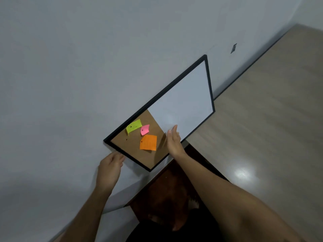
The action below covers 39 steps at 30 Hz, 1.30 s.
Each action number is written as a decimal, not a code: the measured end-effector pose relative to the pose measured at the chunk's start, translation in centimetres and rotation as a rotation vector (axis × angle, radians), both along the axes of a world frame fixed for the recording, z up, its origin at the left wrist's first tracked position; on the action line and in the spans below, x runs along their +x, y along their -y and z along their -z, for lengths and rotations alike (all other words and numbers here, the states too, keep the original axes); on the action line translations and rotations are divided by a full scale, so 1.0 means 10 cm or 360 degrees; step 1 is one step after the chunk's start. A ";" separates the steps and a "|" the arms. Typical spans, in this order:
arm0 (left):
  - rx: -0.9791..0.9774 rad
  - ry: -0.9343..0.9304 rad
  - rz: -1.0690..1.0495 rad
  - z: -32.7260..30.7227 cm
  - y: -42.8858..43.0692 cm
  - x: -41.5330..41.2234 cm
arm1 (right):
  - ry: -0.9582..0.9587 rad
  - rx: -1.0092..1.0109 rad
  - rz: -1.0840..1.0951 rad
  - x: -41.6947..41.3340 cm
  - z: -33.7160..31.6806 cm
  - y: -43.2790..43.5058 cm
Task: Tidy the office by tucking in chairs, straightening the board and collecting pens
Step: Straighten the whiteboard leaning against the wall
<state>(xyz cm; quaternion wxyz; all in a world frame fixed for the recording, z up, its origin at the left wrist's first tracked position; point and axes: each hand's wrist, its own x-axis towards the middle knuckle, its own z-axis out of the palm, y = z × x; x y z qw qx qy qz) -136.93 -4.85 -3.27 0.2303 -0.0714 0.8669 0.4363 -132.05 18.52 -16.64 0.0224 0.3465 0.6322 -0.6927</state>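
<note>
Board (181,102) on the wall — left hand (109,169) curled at its frame, fingertips hidden; right hand (173,142) flat, fingers together.

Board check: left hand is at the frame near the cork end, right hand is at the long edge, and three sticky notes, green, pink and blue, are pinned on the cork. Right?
Not quite. The head view shows the third note on the board is orange, not blue. The green note and pink note are there, with the left hand and right hand as you say.

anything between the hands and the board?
Nothing visible. The left hand is at the board's black frame near its cork end; the right hand lies against its front by the lower edge.
</note>
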 end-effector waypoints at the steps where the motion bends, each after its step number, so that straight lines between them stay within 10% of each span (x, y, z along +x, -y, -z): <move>1: -0.0001 0.0004 0.0009 -0.01 -0.06 -0.02 | -0.0023 0.0015 0.0030 -0.03 -0.02 -0.07; 39: 0.0076 -0.0147 0.0539 0.18 -2.09 -0.39 | 0.0035 0.0035 0.0305 -0.50 0.12 -2.24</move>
